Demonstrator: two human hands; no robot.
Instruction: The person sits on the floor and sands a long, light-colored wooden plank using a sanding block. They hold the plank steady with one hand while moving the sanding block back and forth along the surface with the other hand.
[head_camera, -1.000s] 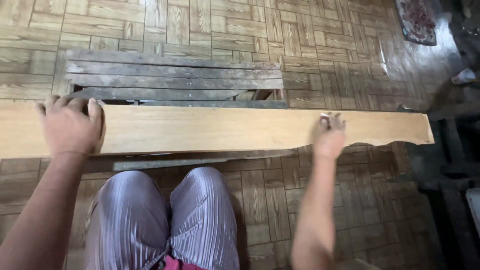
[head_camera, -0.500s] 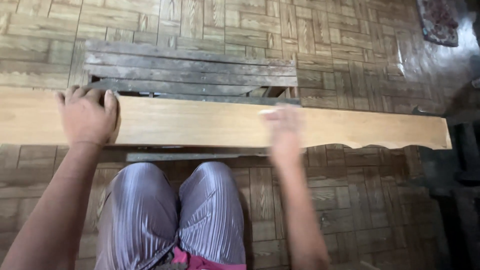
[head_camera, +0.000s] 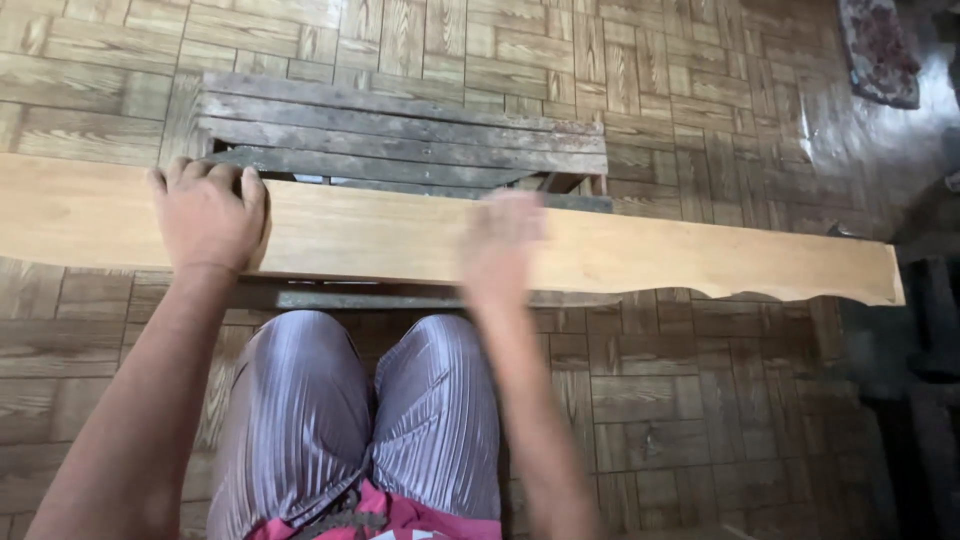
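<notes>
Your left hand lies palm down on the long pale plank, fingers spread flat and curled a little over its far edge, pressing it down rather than gripping around it. Your right hand is also over the plank, near its middle, but it is blurred; it looks loosely closed, and you cannot tell from this view whether it holds anything or how firmly it touches the wood.

The plank runs crosswise in front of you, its long axis from left to right, just beyond your knees. Both hands sit on it, the left towards the left part, the right nearer the centre. The far right end, with its wavy cut lower edge, is well apart from either hand; your right hand is the nearer one to it. The left end runs out of view.

Under the plank stands a low bench of grey weathered slats, carrying the plank's middle stretch; both ends overhang the wood-patterned floor. A patterned mat lies far off at the upper right. No containers are in view
</notes>
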